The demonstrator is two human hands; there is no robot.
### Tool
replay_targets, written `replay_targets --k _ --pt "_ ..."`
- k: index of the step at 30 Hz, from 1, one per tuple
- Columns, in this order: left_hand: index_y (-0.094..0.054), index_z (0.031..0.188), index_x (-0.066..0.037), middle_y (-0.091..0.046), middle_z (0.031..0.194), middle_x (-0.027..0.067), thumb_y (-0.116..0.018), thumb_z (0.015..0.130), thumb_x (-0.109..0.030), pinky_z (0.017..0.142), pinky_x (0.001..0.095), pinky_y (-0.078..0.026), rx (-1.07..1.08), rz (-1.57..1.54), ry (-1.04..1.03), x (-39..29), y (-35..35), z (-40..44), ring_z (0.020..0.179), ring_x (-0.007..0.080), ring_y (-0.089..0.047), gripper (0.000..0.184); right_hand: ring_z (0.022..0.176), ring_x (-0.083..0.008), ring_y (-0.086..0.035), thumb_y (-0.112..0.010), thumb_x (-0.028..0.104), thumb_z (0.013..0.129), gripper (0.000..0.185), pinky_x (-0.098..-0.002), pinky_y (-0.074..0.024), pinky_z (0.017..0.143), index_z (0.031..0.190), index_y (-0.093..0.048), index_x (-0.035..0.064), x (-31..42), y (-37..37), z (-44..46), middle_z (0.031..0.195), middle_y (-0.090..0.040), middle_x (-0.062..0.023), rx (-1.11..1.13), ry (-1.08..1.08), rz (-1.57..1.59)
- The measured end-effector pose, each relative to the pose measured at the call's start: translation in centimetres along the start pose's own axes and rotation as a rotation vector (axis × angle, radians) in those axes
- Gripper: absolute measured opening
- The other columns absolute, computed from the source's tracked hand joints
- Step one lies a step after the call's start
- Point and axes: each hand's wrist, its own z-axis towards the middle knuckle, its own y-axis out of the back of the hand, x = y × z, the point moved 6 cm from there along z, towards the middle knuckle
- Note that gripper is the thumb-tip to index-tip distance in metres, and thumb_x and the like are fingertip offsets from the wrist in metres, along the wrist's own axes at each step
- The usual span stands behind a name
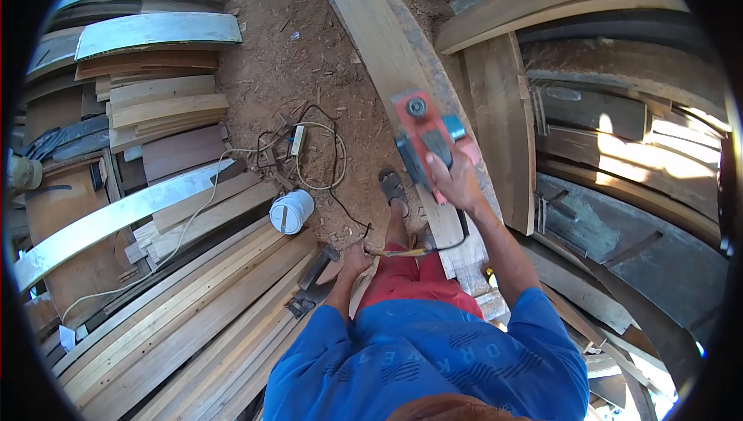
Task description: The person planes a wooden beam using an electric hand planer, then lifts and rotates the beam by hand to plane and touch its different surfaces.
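Planer (424, 138), red and boxy, with a round grey knob (417, 107) and a blue-green part (454, 128) on its side, sits on a long, flat, pale brown wooden board (371, 30). Under that board is a worn grey-brown plank (424, 46) that sticks out along its right edge. The right hand (455, 177) is wrapped around the planer's dark handle, near its back end. A black cord (453, 246) comes out behind it and bends round toward the left hand (356, 257). That hand has its fingers curled tight around the cord, next to a yellow wrapped bit (409, 253). Near the left hand, a small white round bucket (292, 212) stands by some piled wooden boards (174, 282). Farther off, a white power strip (298, 141) lies among loops of wire on the brown ground (302, 65), which is full of wood chips.
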Motion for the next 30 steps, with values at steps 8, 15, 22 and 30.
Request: replay_targets --k 8,15,22,30 --pt "-0.063 0.089 0.000 -0.068 0.086 0.0256 -0.067 0.080 -0.021 0.077 0.0501 -0.052 -0.189 -0.153 -0.028 -2.9 6.5 5.8 0.087 0.0441 -0.068 0.023 0.053 -0.0146 -0.059 -0.056 0.058 0.097 0.059 -0.0360 -0.0490 0.055 0.076 -0.064 0.0031 4.3 -3.7 26.2 0.060 -0.060 -0.0052 0.045 -0.107 -0.164" --pt "-0.061 0.087 0.002 -0.066 0.082 0.0275 -0.069 0.082 -0.024 0.074 0.0515 -0.049 -0.216 -0.244 0.003 -2.3 8.2 5.9 0.082 0.0458 -0.066 0.027 0.048 -0.0194 -0.059 -0.074 0.035 0.090 0.063 -0.0382 -0.0421 0.038 0.140 -0.049 0.0072 2.5 -4.9 33.9 0.058 -0.057 -0.0092 0.222 -0.378 0.342" --pt "-0.065 0.087 -0.001 -0.069 0.085 0.0241 -0.072 0.080 -0.024 0.079 0.0468 -0.053 0.002 -0.036 0.026 0.8 4.3 3.6 0.087 0.0415 -0.069 0.025 0.061 -0.0142 -0.060 -0.062 0.048 0.096 0.057 -0.0330 -0.0477 0.056 0.131 -0.058 0.0033 -0.4 -1.4 15.9 0.071 -0.061 -0.0050 0.173 -0.155 0.067" --pt "-0.066 0.088 -0.003 -0.071 0.091 0.0215 -0.072 0.079 -0.022 0.084 0.0445 -0.055 0.275 0.074 0.014 -0.3 2.1 1.3 0.090 0.0373 -0.070 0.021 0.102 -0.0386 -0.071 -0.067 0.031 0.091 0.064 -0.0439 -0.0541 0.086 0.143 -0.046 -0.0010 -5.3 4.9 -15.1 0.106 -0.070 -0.0265 0.144 -0.309 -0.029"
